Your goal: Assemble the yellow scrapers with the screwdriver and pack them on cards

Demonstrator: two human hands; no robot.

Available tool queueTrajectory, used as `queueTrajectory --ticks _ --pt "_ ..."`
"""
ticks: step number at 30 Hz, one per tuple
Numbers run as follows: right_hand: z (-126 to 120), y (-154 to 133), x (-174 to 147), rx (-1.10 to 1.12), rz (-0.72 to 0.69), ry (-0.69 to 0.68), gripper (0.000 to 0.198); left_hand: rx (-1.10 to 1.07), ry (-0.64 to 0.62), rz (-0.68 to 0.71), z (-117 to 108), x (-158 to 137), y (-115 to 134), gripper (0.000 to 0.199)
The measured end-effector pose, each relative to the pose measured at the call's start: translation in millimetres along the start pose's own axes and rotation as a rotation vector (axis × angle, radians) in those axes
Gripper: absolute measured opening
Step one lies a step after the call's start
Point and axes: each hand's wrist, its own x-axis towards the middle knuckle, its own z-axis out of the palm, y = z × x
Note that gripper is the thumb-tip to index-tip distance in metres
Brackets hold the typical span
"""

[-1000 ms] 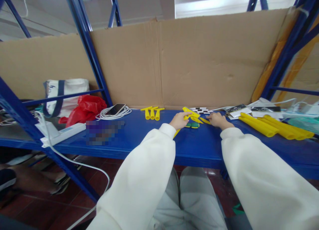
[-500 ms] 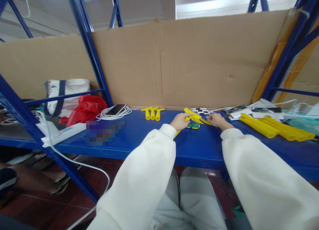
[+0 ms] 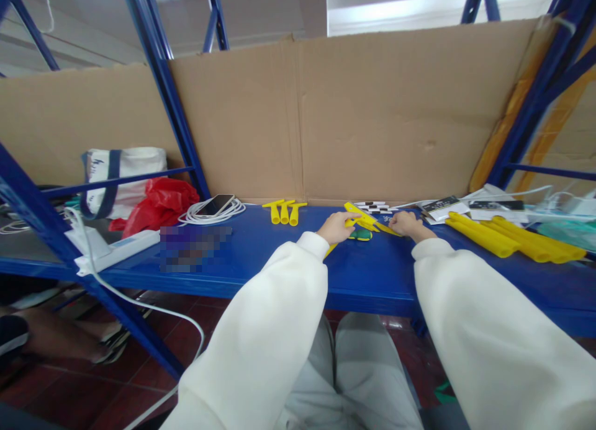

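My left hand point(image 3: 335, 228) is closed round a yellow T-shaped tool point(image 3: 357, 214), like a scraper with a tubular handle. The handle runs down under my palm and its end shows below the wrist. Its crossbar slants toward my right hand point(image 3: 406, 223), whose fingers are pinched together over a flat yellow strip point(image 3: 387, 229) at the crossbar's lower right end. Whether strip and tool are joined is too small to tell. Just under the tool lies a green and yellow screwdriver handle point(image 3: 361, 235) on the blue shelf point(image 3: 274, 256).
Three yellow T-shaped tools stand in a row point(image 3: 285, 213) left of my hands. Several yellow tubes point(image 3: 512, 237) lie at right, near black-and-white packets point(image 3: 444, 208). Coiled white cable with a phone point(image 3: 216, 205), a red bag point(image 3: 161, 200) and a power strip point(image 3: 123, 249) are left. Cardboard point(image 3: 372, 113) closes the back.
My right hand has shifted very slightly, and the yellow strip by its fingers reaches a little further right. My left hand and the T-shaped tool stay about where they were.
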Motion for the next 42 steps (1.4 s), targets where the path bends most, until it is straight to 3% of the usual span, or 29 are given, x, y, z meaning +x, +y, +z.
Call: queueTrajectory --ticks 6,12,17,34,42 --pt "-4 -2 0 0.187 -0.078 0.055 0.014 0.022 -0.018 0.005 -1 0 1 0.045" --pt "-1 -13 -2 0.7 -0.359 0.05 0.015 0.141 -0.007 0.017 0 -1 4 0.045" --pt "9 -23 0 0.715 -0.503 0.025 0.01 0.262 -0.041 0.043 1 -2 6 0.046" --pt "13 -26 4 0.672 -0.565 0.042 0.006 0.387 -0.055 0.047 1 -2 5 0.047" --pt "11 -26 -8 0.774 -0.468 -0.033 0.006 0.361 -0.028 0.058 1 -2 4 0.047"
